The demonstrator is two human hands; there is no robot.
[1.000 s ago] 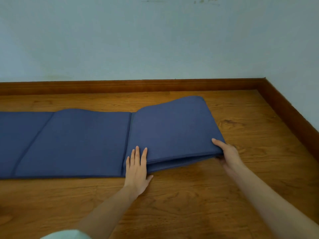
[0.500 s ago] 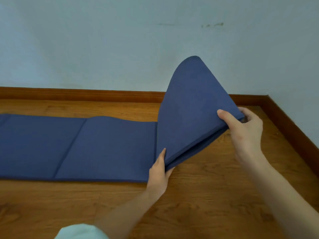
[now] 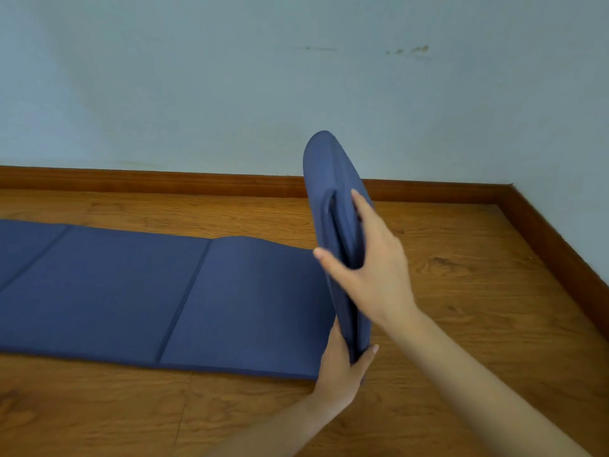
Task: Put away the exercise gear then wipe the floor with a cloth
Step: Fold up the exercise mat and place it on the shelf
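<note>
Head view, mat: your dark blue padded folding exercise mat (image 3: 204, 298) lies mostly flat on the brown wooden plank floor (image 3: 478, 291), its folded end stack standing upright between your hands
Head view, right hand (image 3: 372, 268): thumb and fingers clamp the stack's near edge, above the lower grip; keep the layers squeezed so they don't fan open
Head view, left hand (image 3: 342, 367): pinches the stack's bottom corner at the crease, below the upper grip; hold it as the hinge
Next move: tip the stack left onto the flat panel beside your grip, edges aligned
</note>
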